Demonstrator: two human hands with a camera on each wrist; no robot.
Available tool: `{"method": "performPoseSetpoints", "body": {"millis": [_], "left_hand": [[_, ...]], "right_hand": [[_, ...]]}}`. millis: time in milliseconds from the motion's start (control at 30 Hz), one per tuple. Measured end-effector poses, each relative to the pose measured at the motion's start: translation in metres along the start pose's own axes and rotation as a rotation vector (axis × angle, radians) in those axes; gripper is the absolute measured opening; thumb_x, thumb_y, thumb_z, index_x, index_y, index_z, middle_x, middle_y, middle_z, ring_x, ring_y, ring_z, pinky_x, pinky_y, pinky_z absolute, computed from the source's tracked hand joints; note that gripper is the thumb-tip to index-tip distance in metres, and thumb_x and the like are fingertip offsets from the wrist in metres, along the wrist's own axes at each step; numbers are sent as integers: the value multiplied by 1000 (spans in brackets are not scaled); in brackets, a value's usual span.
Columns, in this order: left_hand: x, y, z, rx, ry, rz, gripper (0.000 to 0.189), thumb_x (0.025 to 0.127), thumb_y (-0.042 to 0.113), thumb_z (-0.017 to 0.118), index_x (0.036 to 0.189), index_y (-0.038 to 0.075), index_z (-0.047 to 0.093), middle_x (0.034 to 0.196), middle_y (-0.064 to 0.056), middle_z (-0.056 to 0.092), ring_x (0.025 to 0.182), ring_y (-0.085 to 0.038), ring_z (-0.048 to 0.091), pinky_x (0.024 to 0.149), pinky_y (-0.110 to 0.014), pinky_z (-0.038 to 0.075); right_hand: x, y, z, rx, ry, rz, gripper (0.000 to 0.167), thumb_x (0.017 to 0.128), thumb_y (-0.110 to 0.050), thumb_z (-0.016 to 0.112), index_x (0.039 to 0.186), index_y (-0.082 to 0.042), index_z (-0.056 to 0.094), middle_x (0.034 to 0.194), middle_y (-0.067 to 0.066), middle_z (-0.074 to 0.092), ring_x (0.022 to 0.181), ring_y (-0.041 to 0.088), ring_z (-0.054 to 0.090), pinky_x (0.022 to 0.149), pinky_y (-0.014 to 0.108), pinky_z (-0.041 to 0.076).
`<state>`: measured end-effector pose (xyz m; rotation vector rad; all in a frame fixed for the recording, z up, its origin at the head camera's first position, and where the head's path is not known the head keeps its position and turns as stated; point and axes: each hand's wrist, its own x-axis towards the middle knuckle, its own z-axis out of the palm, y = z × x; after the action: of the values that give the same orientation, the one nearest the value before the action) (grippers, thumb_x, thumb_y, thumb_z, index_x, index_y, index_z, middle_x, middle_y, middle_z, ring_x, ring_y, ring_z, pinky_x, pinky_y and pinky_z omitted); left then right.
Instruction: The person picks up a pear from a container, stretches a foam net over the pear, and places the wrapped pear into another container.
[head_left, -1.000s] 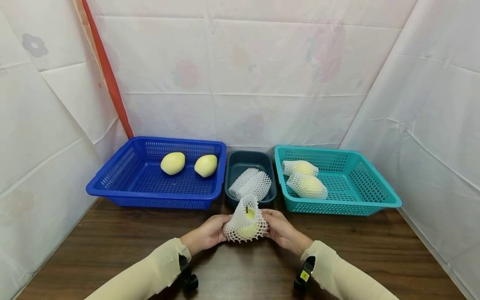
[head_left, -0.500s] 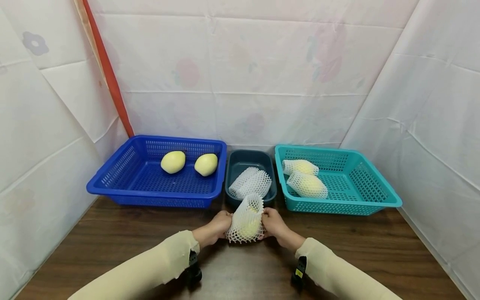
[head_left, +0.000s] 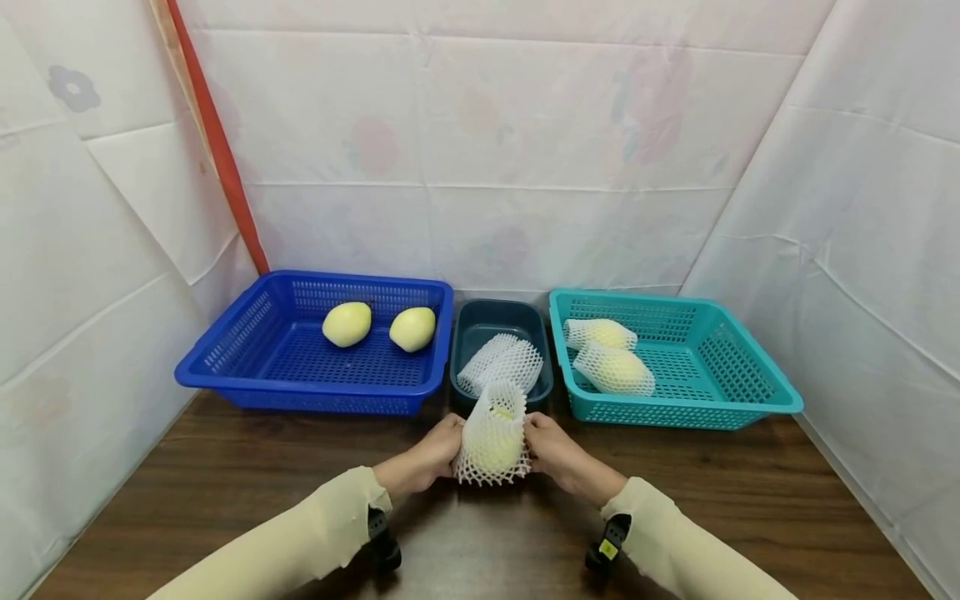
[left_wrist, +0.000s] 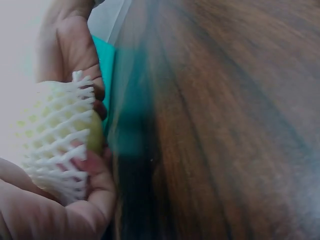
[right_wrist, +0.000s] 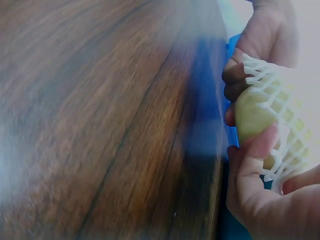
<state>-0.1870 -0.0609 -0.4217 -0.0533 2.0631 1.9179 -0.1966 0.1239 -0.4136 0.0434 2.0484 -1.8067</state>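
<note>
A pale yellow pear (right_wrist: 253,111) sits inside a white foam net sleeve (head_left: 491,442) in front of the small bin. My left hand (head_left: 438,450) grips the sleeve and pear from the left, and my right hand (head_left: 557,454) grips them from the right. In the left wrist view, the left fingers (left_wrist: 100,185) curl under the sleeve's open edge, against the fruit. The right wrist view shows the right thumb and fingers (right_wrist: 250,172) pinching the net's rim, with the pear's end bare beyond the mesh. Part of the fruit is hidden by the net.
A dark blue-grey bin (head_left: 501,310) holds more foam sleeves (head_left: 504,362). To its left, a blue basket (head_left: 315,387) holds two bare pears (head_left: 347,324). At right stands a teal basket (head_left: 682,414) with two sleeved pears (head_left: 617,369). White sheeting (head_left: 487,125) surrounds the wooden table (head_left: 480,550).
The sleeve has been pulled up around the pear; its stem, visible through the top earlier, no longer shows. Both hands have shifted slightly while keeping hold. The baskets are unchanged.
</note>
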Motion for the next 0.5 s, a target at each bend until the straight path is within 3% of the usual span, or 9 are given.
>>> {"method": "performPoseSetpoints", "body": {"millis": [167, 333, 500], "left_hand": [[1, -5, 3, -24, 2, 34, 16, 101, 15, 31, 103, 1, 40, 89, -10, 47, 68, -18, 48, 59, -32, 44], [1, -5, 8, -66, 47, 71, 22, 104, 18, 27, 104, 0, 41, 91, -9, 49, 71, -16, 51, 61, -29, 43], [3, -2, 14, -129, 89, 108, 19, 103, 17, 32, 102, 1, 41, 84, -5, 47, 65, -13, 46, 57, -27, 40]], "right_hand": [[-1, 0, 0, 64, -9, 12, 27, 106, -17, 28, 117, 5, 40, 94, 12, 48, 75, 20, 48, 63, 31, 44], [-1, -1, 0, 122, 7, -11, 26, 106, -17, 30, 118, 4, 40, 96, 11, 48, 76, 18, 48, 65, 31, 43], [0, -1, 2, 194, 36, -66, 18, 103, -12, 37, 113, 2, 42, 83, 7, 46, 65, 15, 43, 59, 28, 38]]}}
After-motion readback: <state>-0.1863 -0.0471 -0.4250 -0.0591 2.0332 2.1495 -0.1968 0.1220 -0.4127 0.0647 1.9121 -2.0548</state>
